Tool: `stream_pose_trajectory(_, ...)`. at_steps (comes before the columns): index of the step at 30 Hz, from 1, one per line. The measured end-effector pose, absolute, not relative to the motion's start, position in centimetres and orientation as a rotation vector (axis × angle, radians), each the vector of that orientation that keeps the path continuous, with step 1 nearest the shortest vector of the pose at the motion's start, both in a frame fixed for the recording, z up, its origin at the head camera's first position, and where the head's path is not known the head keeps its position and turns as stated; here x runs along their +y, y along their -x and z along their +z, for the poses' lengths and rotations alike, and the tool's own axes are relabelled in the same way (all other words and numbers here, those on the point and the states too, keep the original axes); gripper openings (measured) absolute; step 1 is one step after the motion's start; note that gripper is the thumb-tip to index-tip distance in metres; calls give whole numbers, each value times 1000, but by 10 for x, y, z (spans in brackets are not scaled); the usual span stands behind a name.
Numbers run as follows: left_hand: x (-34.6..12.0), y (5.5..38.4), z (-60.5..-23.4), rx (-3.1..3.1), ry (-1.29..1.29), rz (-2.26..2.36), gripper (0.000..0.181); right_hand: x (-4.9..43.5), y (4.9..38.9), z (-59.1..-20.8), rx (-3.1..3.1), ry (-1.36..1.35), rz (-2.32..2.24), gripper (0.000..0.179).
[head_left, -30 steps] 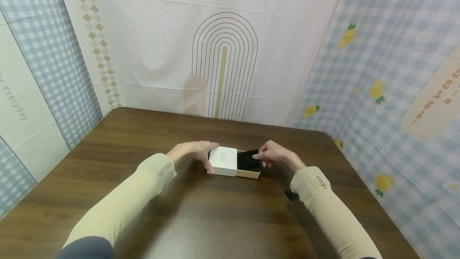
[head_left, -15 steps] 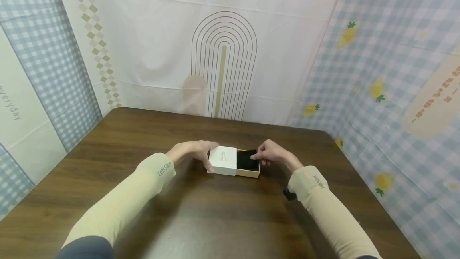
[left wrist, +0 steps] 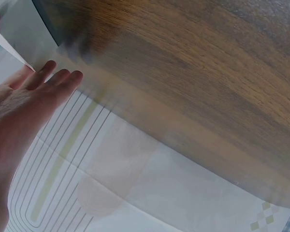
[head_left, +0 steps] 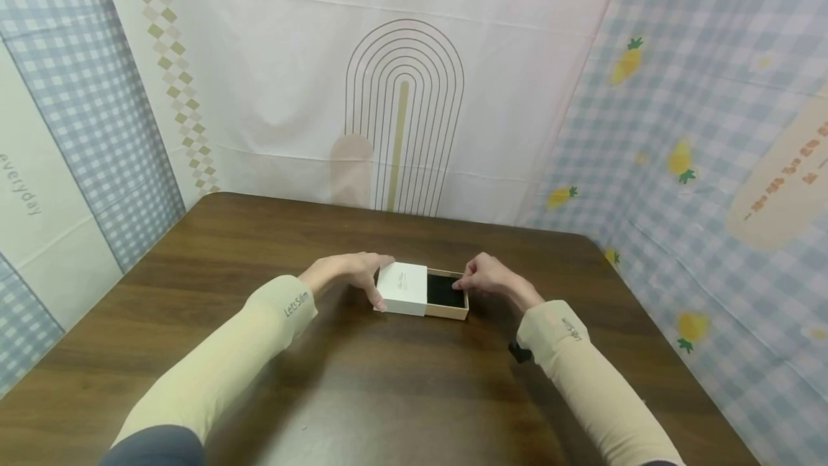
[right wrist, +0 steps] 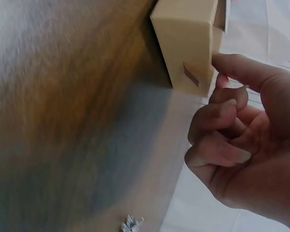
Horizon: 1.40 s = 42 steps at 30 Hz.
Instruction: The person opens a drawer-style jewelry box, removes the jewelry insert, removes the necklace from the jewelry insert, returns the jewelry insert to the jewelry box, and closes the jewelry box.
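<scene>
A small white slide box [head_left: 402, 289] with fine print on its lid sits mid-table, its tan drawer [head_left: 446, 313] drawn out to the right. Inside the drawer lies a flat black insert [head_left: 445, 293]. My left hand [head_left: 356, 270] spans the closed left end, thumb at the near side and fingers at the far side. At the drawer's right end, my right hand [head_left: 489, 276] has its fingertips over the rim at the insert's edge. The right wrist view shows the drawer's tan end [right wrist: 183, 43] with a small slot; several fingers [right wrist: 217, 150] curl beside it. Their contact with the insert is hidden there.
The dark wooden table [head_left: 362, 380] reaches back to a white patterned cloth [head_left: 284, 78]. Blue checked cloth [head_left: 698, 178] hangs at the right side. A small shiny object [right wrist: 131, 224] shows low in the right wrist view.
The black insert, tilted up at its right side a second ago, has come down flat in the drawer. My right fingertips went down with it; the left hand stays put.
</scene>
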State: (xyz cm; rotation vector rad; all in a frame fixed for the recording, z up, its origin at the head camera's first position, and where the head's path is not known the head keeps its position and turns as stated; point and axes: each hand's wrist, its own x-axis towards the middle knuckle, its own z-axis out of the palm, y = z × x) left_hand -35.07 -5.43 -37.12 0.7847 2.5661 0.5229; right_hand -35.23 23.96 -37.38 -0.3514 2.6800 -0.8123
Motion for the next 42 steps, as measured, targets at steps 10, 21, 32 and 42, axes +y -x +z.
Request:
stream_pose_trajectory(10, -56, 351, -371, 2571, -784, 508, 104, 259, 355, -367, 2555, 379, -660, 25)
stream_pose_trajectory(21, -55, 350, -372, 2571, -779, 514, 105, 254, 352, -373, 2416, 411, -674, 25)
stream_pose_trajectory(32, -55, 350, -370, 2565, -783, 518, 105, 252, 356, -376, 2435, 425, -666, 24)
stream_pose_trajectory(42, -55, 349, -369, 2570, -799, 508, 105, 252, 357, -374, 2410, 430, -700, 25)
